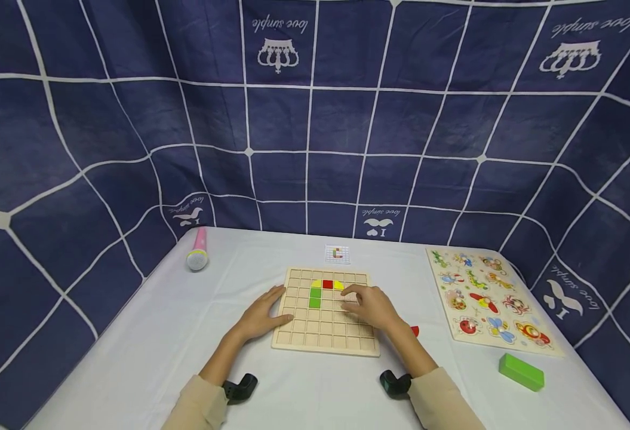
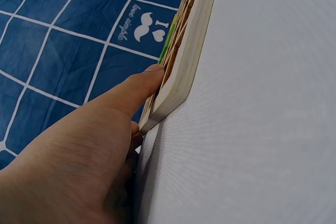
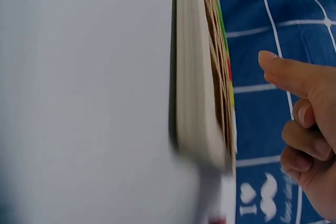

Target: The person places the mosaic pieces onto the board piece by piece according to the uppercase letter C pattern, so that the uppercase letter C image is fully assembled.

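Note:
A wooden grid board (image 1: 325,341) lies on the table. Near its upper middle, a red square (image 1: 328,284) sits between two yellow pieces (image 1: 338,285) with rounded outer corners. Green squares (image 1: 315,303) run downward below the left yellow piece. At the board's left side, my left hand (image 1: 261,313) rests with fingers extended along the edge; its thumb (image 2: 149,77) touches the rim. My right hand (image 1: 369,304) hovers over the board's right part, thumb and index finger apart and nothing visible between them. In the right wrist view its other fingers (image 3: 310,142) are curled.
A small pattern card (image 1: 337,254) lies behind the board. Beside my right forearm shows a partly hidden red piece (image 1: 414,330). Farther right are an insect puzzle board (image 1: 486,310) and a green block (image 1: 521,371). A pink toy microphone (image 1: 199,248) lies back left.

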`<action>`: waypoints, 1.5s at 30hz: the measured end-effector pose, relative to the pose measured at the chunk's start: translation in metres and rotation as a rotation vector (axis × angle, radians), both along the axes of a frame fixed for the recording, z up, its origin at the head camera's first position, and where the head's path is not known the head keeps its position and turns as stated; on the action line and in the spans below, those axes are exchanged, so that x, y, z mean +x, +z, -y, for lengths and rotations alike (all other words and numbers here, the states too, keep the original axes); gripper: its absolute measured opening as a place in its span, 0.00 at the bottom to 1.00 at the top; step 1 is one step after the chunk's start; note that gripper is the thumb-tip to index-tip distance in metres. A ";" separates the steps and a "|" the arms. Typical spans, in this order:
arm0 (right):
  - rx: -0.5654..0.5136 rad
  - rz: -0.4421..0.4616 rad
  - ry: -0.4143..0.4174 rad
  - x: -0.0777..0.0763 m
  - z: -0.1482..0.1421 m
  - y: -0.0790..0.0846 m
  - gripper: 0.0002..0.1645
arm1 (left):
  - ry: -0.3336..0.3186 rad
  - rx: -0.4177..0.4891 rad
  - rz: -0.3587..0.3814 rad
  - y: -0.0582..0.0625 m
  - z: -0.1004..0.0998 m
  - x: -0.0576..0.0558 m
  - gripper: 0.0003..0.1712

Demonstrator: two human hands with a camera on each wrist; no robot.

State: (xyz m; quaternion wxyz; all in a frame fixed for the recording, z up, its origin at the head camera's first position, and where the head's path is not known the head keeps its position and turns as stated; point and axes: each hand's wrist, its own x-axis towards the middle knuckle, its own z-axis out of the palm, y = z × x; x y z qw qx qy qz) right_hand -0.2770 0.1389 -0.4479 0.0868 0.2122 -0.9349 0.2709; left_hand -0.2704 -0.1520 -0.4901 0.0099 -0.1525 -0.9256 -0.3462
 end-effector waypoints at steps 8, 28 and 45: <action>0.015 0.015 -0.085 0.018 -0.051 0.004 0.14 | 0.015 0.007 0.002 0.001 0.002 0.003 0.48; 0.032 0.097 0.039 0.037 -0.109 -0.014 0.16 | -0.006 0.013 -0.011 0.001 -0.001 0.000 0.47; 0.043 0.108 0.057 0.039 -0.108 -0.014 0.15 | -0.010 -0.002 -0.015 0.001 -0.001 0.000 0.47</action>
